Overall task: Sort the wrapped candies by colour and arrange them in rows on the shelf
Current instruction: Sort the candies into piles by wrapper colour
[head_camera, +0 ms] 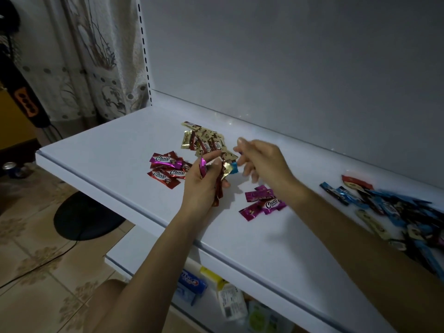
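Observation:
My left hand (204,181) grips a small bunch of wrapped candies (219,183) over the white shelf (108,155); red, gold, purple and blue wrappers stick out of it. My right hand (259,159) hovers just right of the bunch, blurred, with its fingers loosely curled near the blue candy (233,167); whether it holds anything I cannot tell. Gold candies (204,140) lie in a pile behind the hands. Red candies (165,170) lie to the left. Purple candies (263,203) lie in front of the right wrist. A mixed pile, mostly blue (394,212), sits at the far right.
The shelf's grey back panel (288,68) rises behind the candies. A lower shelf holds toothpaste boxes (192,284) and packets. A dark round stool (84,217) and a cable stand on the tiled floor at the left, by a curtain (91,56).

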A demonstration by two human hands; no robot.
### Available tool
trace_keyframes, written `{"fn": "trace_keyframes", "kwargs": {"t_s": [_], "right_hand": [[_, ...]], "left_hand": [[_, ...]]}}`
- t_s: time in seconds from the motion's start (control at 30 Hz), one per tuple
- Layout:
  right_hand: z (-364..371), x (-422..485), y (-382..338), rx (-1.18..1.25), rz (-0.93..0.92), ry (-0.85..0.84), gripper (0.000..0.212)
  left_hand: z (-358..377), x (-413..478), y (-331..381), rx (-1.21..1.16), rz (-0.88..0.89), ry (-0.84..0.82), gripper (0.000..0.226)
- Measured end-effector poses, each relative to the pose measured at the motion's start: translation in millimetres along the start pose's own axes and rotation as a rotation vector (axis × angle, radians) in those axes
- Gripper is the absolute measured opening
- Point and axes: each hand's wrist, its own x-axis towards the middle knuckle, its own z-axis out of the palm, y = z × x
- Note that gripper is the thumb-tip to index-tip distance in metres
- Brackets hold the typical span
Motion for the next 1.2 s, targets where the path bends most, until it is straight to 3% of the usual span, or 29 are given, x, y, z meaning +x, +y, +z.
{"fn": "trace_keyframes", "kwargs": {"t_s": [0.1,0.33,0.6,0.73,0.87,0.97,1.13,1.2], "right_hand": [[5,-38,7,0.1,-0.017,-0.051,0.024],[13,-60,22,0.276,-0.035,0.078,0.025],[3,-58,24,0.357,0.017,0.214,0.019],[-6,-56,23,0.355,0.003,0.164,0.022],[-19,-49,23,0.389,0.007,0.255,0.02],[-33,-41,33,0.182,-0.031,0.356,0.02],[-33,-41,54,-0.55,-0.018,0.105,0.028],[-31,-42,54,-0.641,0.001,0.077,0.031]], "left_hand": [[2,-3,-3,0.065,0.043,-0.027,0.022],[6,-11,-1,0.174,0.066,-0.066,0.026],[9,-14,2,0.18,0.031,-0.058,0.023],[9,-14,3,0.216,0.026,-0.108,0.021],[8,-14,4,0.211,-0.031,-0.013,0.027],[10,-14,5,0.23,-0.05,-0.006,0.03],[12,-16,6,0.27,-0.038,-0.025,0.028],[11,-15,6,0.269,-0.051,-0.007,0.03]]}}
